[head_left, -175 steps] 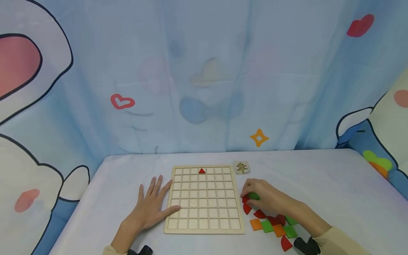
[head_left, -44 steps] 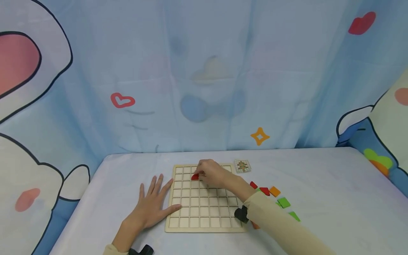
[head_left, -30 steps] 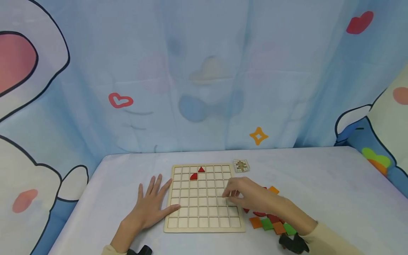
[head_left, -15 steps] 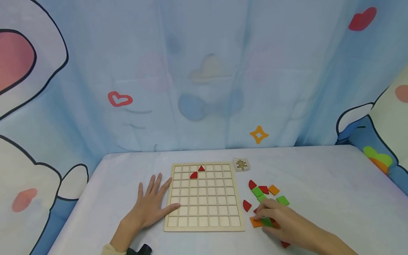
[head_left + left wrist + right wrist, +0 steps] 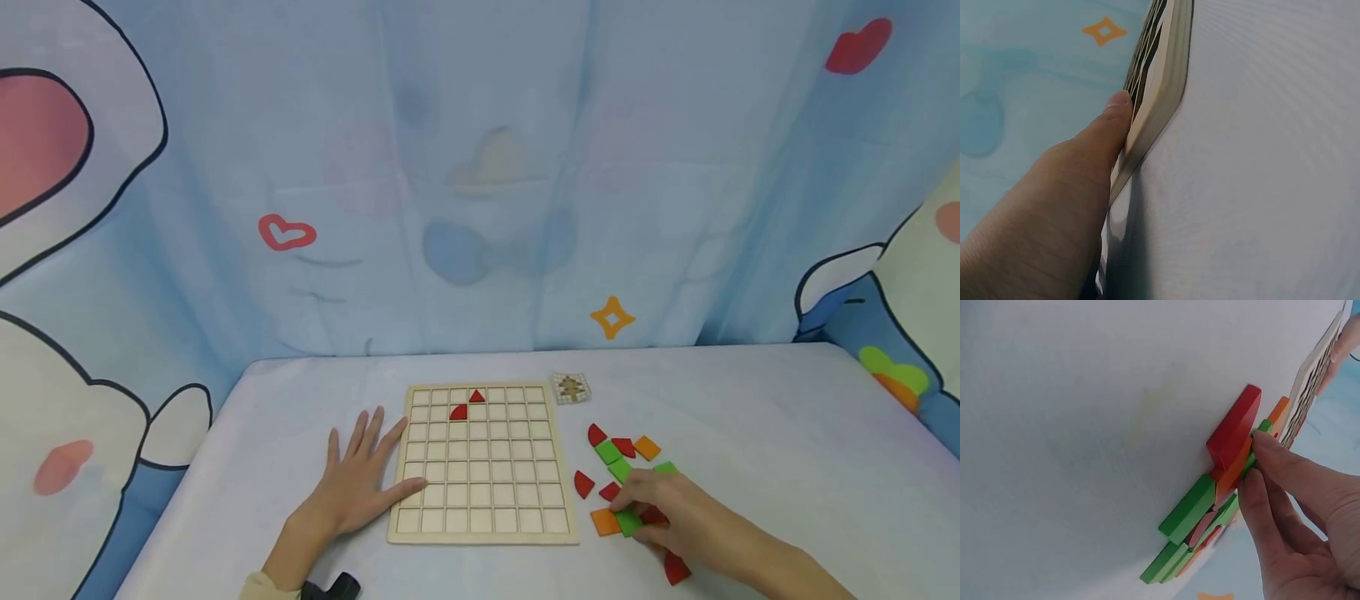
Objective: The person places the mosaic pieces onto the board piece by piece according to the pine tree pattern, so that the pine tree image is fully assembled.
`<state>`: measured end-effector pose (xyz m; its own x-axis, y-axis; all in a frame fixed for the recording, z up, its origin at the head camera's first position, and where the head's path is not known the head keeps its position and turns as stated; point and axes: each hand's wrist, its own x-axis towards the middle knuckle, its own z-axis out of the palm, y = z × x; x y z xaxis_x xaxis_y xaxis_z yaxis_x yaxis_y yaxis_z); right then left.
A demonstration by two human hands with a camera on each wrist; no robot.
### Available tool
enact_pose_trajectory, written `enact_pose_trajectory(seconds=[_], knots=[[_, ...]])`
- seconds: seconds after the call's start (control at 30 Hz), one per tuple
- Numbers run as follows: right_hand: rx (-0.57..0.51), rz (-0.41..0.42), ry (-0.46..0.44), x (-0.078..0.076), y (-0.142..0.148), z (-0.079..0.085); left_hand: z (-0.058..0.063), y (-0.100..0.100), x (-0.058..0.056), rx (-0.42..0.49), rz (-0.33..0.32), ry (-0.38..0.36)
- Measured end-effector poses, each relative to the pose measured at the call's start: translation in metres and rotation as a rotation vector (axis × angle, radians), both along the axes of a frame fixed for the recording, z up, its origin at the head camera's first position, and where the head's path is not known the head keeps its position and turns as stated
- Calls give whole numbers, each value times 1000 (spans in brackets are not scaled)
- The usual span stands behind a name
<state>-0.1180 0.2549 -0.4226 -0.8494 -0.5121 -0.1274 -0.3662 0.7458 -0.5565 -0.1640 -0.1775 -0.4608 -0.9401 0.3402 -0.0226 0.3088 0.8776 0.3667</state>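
Observation:
In the head view a pale wooden grid board (image 5: 483, 538) lies on the table, with a red triangle (image 5: 477, 397) and a red quarter-round piece (image 5: 459, 412) in its upper cells. My left hand (image 5: 352, 492) lies flat with spread fingers at the board's left edge, thumb over the frame. On the right, my right hand (image 5: 678, 517) reaches down into the loose pieces, thumb and fingers bent around a green square tile (image 5: 628, 524) beside an orange tile (image 5: 606, 522). In the right wrist view its fingertips overlap the green tile; I cannot tell whether they pinch any piece.
Several other pieces lie right of the board, among them a red quarter-round (image 5: 583, 484), an orange square (image 5: 647, 448) and a green square (image 5: 608, 452). A small pattern card (image 5: 572, 388) sits by the board's upper right corner. A patterned blue curtain (image 5: 480, 167) hangs behind the table.
The red quarter-round piece now sits in the grid, below and left of the triangle. My right hand has moved from the board down right to the loose pieces; my left hand stays put.

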Motion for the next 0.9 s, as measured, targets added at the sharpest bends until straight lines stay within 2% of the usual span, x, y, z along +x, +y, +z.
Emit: enact_pose_trajectory(seconds=[0.1, 0.37, 0.53, 0.67, 0.9], knots=[[-17, 0, -4, -1, 1, 1, 1, 1, -1, 7, -2, 4], [-77, -49, -81, -7, 2, 2, 1, 0, 0, 3, -5, 5], [-56, -64, -56, -7, 3, 1, -2, -1, -2, -1, -9, -2], [-37, -42, -15, -5, 5, -1, -3, -1, -2, -5, -6, 8], [-142, 2, -3, 1, 7, -4, -1, -1, 0, 9, -7, -1]])
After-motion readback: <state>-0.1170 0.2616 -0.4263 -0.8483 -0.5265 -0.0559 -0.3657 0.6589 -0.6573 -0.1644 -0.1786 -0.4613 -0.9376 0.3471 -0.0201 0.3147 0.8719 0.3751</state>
